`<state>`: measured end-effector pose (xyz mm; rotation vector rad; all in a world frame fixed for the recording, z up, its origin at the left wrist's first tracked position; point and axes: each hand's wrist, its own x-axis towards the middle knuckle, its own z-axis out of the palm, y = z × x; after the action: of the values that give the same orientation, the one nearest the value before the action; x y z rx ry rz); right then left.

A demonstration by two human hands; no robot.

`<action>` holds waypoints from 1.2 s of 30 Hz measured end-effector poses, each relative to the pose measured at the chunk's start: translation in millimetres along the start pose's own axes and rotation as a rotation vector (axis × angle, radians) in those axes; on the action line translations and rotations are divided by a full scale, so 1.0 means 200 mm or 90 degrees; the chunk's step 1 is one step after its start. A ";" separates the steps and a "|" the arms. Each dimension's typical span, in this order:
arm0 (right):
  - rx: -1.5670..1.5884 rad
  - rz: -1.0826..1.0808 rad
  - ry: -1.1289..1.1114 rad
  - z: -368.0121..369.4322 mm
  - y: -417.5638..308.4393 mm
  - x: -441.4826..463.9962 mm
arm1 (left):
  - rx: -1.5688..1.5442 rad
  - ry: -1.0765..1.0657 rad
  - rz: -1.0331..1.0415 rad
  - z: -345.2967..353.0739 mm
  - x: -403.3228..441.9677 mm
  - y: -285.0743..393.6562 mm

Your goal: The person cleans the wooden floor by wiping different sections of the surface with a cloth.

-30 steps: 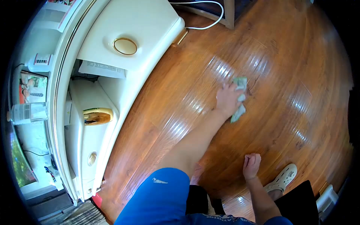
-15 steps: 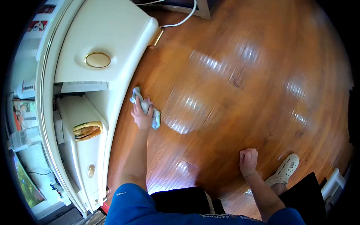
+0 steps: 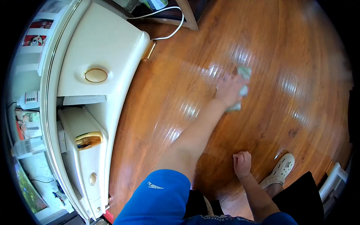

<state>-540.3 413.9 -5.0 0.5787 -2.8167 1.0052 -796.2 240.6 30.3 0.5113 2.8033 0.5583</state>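
My left hand (image 3: 229, 89) is stretched out over the wooden floor (image 3: 180, 86), pressing a pale, crumpled cloth (image 3: 244, 72) against the boards. Motion blurs the fingers a little, and the palm hides the middle of the cloth, whose two ends stick out beyond the hand. Closer to my body, my right hand (image 3: 242, 164) is curled into a fist with nothing showing in it. It is low over the floor; whether the knuckles touch it I cannot tell. A cream clog (image 3: 279, 170) on my foot is to the right of that fist.
A cream cabinet (image 3: 101, 48) with gold knobs and an open compartment lines the left side. Bottles and photos stand on its top. A white cable (image 3: 182, 22) loops near a framed stand (image 3: 189, 17) at the top. A white plastic object (image 3: 333, 180) is at the lower right.
My left hand has swept the cloth to the right, from beside the cabinet to the middle of the floor. The right fist stays nearly where it was, and the view has shifted slightly.
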 end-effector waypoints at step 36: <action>0.013 0.005 -0.124 -0.08 -0.02 0.23 | -0.178 0.350 -0.302 0.09 -1.21 -0.46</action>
<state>-582.1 406.7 20.6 0.7038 -2.9810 1.0323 -596.3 74.5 14.8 -0.4208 3.0893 1.0832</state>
